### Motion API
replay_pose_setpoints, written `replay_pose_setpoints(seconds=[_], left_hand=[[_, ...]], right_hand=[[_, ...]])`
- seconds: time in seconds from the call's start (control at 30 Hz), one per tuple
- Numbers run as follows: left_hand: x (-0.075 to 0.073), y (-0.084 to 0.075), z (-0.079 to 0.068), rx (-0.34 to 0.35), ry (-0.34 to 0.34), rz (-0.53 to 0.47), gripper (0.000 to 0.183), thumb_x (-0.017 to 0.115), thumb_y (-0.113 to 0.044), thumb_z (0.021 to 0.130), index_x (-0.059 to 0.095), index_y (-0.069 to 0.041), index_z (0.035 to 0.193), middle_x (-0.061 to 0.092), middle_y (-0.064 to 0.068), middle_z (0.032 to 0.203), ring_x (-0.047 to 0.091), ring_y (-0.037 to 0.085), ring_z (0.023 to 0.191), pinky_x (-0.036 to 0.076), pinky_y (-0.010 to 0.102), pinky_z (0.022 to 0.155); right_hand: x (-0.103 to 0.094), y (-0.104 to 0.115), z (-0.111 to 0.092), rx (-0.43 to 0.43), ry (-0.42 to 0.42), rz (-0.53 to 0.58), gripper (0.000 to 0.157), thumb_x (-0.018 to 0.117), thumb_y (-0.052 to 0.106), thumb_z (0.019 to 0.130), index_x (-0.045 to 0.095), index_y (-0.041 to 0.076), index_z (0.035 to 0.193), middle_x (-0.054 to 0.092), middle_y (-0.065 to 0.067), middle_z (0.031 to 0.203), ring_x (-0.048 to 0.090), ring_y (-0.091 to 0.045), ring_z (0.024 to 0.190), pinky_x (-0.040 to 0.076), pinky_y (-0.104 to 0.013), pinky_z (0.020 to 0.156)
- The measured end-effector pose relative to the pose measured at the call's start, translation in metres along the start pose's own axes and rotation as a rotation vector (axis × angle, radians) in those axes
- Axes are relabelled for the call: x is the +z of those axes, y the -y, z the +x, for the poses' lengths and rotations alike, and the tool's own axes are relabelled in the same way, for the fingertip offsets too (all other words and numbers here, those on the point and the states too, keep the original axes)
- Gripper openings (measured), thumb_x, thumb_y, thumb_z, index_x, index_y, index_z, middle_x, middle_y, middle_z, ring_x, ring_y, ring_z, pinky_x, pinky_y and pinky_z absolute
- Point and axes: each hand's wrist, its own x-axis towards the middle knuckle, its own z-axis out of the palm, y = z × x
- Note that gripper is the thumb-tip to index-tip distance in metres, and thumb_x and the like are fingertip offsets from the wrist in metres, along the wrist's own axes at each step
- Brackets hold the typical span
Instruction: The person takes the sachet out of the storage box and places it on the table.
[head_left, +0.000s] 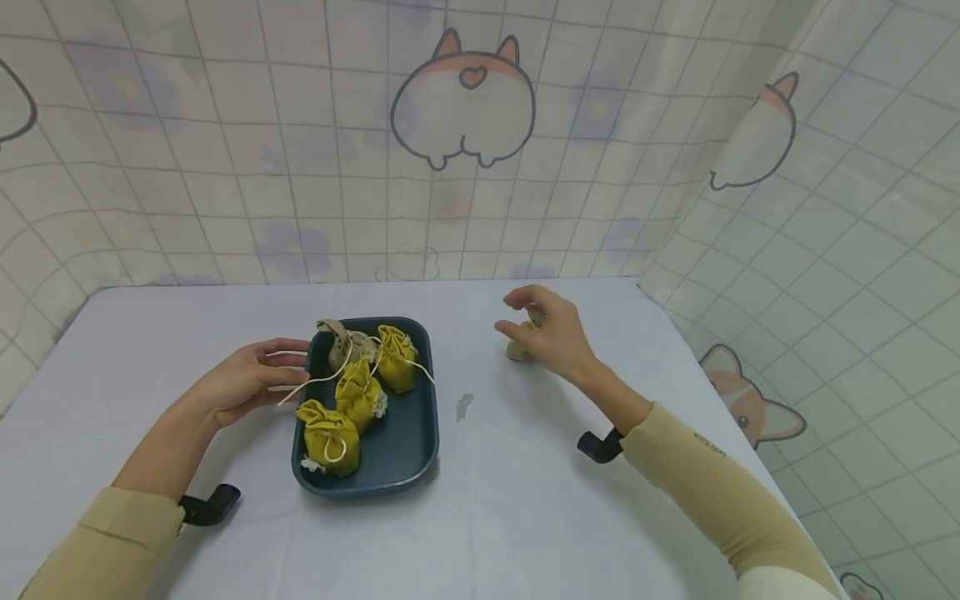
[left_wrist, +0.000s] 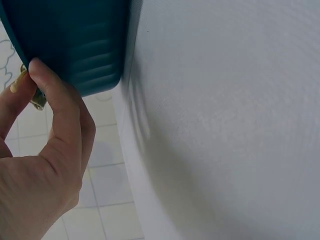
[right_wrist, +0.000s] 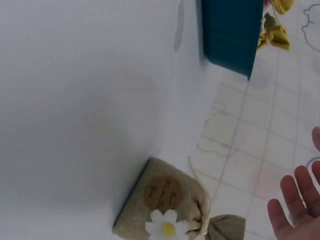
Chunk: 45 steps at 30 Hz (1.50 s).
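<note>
A dark teal tray [head_left: 405,471] holds three yellow drawstring pouches [head_left: 339,446] and one beige pouch [head_left: 340,354], with white flowers and cream cords. At the tray's left side, my left hand [head_left: 251,375] touches the outer wall near the rim with its fingertips; the left wrist view shows the fingers [left_wrist: 60,105] up against that edge. Another beige pouch [right_wrist: 175,200], bearing a white flower and a round brown label, lies on the table to the right. My right hand [head_left: 555,333] hovers near it, thumb and fingers apart, partly hiding it in the head view.
A white cloth covers the table [head_left: 480,533], with a small grey mark [head_left: 464,406] right of the tray. Behind and to the right hangs a checked curtain [head_left: 300,167] with cartoon animals. Black wrist mounts [head_left: 210,506] jut from both sleeves.
</note>
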Motion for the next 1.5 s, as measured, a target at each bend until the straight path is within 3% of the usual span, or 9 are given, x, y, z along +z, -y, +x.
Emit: replay_pose_setpoints(seconds=[0.23,0.57,0.73,0.97,1.23,1.5], left_hand=[[0.001,0.001,0.002,0.003,-0.004,0.0,0.071,0.064,-0.009,0.101,0.024,0.007,0.157,0.034,0.03,0.153,0.065,0.011,0.107,0.055,0.03,0.093],[0.001,0.001,0.0,-0.002,-0.007,0.01,0.072,0.066,-0.01,0.101,0.024,0.006,0.157,0.033,0.032,0.154,0.064,0.012,0.109,0.055,0.031,0.094],[0.001,0.002,0.001,-0.001,-0.001,0.002,0.072,0.065,-0.01,0.101,0.023,0.006,0.158,0.032,0.031,0.154,0.063,0.012,0.11,0.055,0.031,0.094],[0.002,0.001,0.001,-0.005,-0.006,0.003,0.07,0.064,-0.008,0.101,0.024,0.006,0.157,0.035,0.031,0.152,0.064,0.013,0.109,0.055,0.031,0.093],[0.001,0.002,0.002,-0.002,-0.013,0.004,0.073,0.067,-0.011,0.1,0.025,0.006,0.157,0.043,0.026,0.146,0.064,0.012,0.107,0.055,0.03,0.092],[-0.001,0.004,0.003,0.008,-0.009,0.003,0.073,0.067,-0.012,0.1,0.025,0.006,0.157,0.042,0.026,0.146,0.064,0.012,0.108,0.055,0.03,0.092]], right_hand=[[0.017,0.021,-0.006,-0.034,0.073,0.012,0.029,0.082,0.016,0.09,0.07,0.004,0.113,0.073,-0.007,0.108,0.067,-0.018,0.099,0.056,-0.037,0.092],[0.052,0.046,-0.018,-0.123,0.244,0.14,0.02,0.077,0.011,0.093,0.071,0.003,0.111,0.073,-0.009,0.105,0.067,-0.012,0.092,0.06,-0.034,0.081],[0.064,0.057,-0.021,-0.166,0.316,0.194,0.023,0.076,0.009,0.094,0.071,-0.002,0.113,0.073,-0.015,0.107,0.067,-0.013,0.093,0.06,-0.034,0.082],[0.08,0.076,-0.023,-0.149,0.422,0.227,0.026,0.077,0.01,0.094,0.071,-0.001,0.116,0.073,-0.012,0.111,0.067,-0.01,0.096,0.059,-0.03,0.082],[0.101,0.091,-0.027,-0.195,0.505,0.268,0.031,0.077,0.008,0.093,0.069,-0.004,0.121,0.073,-0.014,0.113,0.069,-0.02,0.103,0.06,-0.037,0.085],[0.117,0.11,-0.028,-0.196,0.643,0.23,0.045,0.079,0.011,0.092,0.064,-0.002,0.132,0.07,-0.011,0.122,0.066,-0.01,0.109,0.055,-0.022,0.088]])
